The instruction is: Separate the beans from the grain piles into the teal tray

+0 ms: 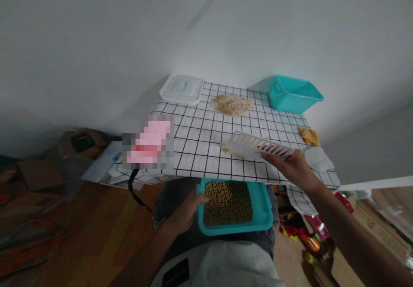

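Note:
My left hand point(189, 211) grips the left rim of a teal plastic bin point(263, 218), thumb over the edge. The bin rests at my lap below the table's front edge. Inside are pale yellow beans point(217, 191) at the upper left and darker green-brown beans point(227, 214) around them. My right hand point(292, 166) is closed on the right end of a white slotted plastic piece point(254, 145), held tilted over the table near its front edge. A few pale beans or grains point(227, 149) lie by its left end; the rest of that patch is hidden behind it.
On the checked tablecloth point(193, 136) lie a pile of pale beans point(232, 105), a clear lidded container point(182, 89), an empty-looking teal bin point(295, 93), a yellow cloth point(309, 136) and a white pad point(319, 158). A blurred-out pink item point(150, 140) sits at the left. Cardboard boxes point(38, 175) stand on the floor.

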Available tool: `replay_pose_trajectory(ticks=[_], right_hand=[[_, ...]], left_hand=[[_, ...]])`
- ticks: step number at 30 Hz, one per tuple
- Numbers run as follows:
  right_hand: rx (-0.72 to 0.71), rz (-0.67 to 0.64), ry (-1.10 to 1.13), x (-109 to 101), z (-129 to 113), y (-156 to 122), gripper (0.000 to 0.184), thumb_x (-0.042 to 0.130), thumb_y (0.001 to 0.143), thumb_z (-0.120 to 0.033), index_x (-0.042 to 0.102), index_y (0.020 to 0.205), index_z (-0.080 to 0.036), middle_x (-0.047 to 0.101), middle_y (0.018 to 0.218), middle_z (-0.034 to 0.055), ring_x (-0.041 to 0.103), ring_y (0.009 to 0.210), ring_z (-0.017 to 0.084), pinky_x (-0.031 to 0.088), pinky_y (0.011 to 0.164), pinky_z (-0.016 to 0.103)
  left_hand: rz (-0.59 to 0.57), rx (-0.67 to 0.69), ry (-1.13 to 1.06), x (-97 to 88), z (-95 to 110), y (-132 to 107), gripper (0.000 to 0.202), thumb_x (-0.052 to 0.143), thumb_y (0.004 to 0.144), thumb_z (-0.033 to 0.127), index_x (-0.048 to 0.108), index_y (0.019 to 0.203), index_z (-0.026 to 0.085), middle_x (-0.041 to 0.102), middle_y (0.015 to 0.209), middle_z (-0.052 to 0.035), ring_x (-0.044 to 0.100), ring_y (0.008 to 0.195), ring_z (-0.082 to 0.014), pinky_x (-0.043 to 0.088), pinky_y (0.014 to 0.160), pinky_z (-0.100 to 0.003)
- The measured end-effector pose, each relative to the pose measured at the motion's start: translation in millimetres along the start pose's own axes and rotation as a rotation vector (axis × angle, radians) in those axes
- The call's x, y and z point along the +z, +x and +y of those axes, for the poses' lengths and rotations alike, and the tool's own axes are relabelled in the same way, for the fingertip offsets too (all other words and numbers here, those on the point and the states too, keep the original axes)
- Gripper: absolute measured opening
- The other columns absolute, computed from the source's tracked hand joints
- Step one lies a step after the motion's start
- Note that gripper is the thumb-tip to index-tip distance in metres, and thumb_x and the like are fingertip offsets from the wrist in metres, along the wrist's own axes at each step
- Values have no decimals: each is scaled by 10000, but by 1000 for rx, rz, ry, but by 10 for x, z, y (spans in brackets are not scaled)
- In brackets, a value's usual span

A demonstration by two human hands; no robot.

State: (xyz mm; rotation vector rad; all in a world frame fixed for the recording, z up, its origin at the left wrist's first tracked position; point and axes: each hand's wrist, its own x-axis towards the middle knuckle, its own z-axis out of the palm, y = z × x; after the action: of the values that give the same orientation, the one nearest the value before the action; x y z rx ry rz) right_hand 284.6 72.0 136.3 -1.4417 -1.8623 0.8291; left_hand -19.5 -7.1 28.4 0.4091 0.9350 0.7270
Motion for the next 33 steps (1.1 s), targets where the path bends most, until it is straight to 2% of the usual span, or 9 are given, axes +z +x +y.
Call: replay_pose_trajectory(ticks=[4,9,15,17,22,25,27,33], right_hand=[[-12,-56,-26,-18,-77,-19,327,639,871,-415,724,1131,-234,752,1050,26,708,924,254,583,828,402],[-40,-40,-38,-5,-132,-9,327,643,866,-420,730,1119,-231,750,1053,30,704,937,258,583,816,395],[-30,-110,-13,95,-124,-28,311,639,876,-401,721,1126,-236,750,988,23,692,935,250,571,815,389],[-22,-135,30,121,-131,-64,295,647,873,-391,722,1107,-227,747,984,28,687,944,244,568,817,375],[53,-223,128,127,-140,-212,274,648,873,-398,720,1076,-229,750,946,25,693,816,208,579,712,330],[72,-239,165,89,-118,-312,279,649,874,-382,718,1100,-233,751,956,24,695,832,210,582,732,329],[75,-202,181,50,-99,-352,289,660,867,-372,716,1120,-243,751,1005,24,700,874,221,584,779,349],[68,49,74,-53,-58,-254,302,663,862,-396,725,1110,-234,733,1123,33,677,1039,275,549,913,423]], left_hand=[[5,15,22,-10,12,-19,406,597,801,214,609,1206,195,760,1034,-52,689,1014,-281,533,826,-372],[-15,9,-16,-47,14,-15,415,588,798,193,593,1212,212,763,1021,-31,694,1007,-267,525,850,-374],[39,8,43,-105,44,-33,392,621,788,231,613,1178,210,754,1080,-49,680,1038,-297,531,816,-373],[50,15,43,-125,42,-36,367,627,782,238,627,1147,200,749,1102,-65,664,1073,-310,532,823,-379],[22,6,27,-153,27,-32,368,615,798,238,627,1163,194,758,1065,-65,666,1074,-309,528,854,-398],[-3,22,12,-151,24,-19,396,612,802,218,616,1198,198,757,1069,-57,668,1073,-297,515,892,-399],[-3,19,4,-142,22,-4,406,603,807,220,610,1212,193,755,1082,-64,662,1087,-300,515,896,-401],[-10,5,15,-101,20,40,449,606,796,219,592,1244,202,755,1081,-59,674,1067,-295,522,891,-400]])
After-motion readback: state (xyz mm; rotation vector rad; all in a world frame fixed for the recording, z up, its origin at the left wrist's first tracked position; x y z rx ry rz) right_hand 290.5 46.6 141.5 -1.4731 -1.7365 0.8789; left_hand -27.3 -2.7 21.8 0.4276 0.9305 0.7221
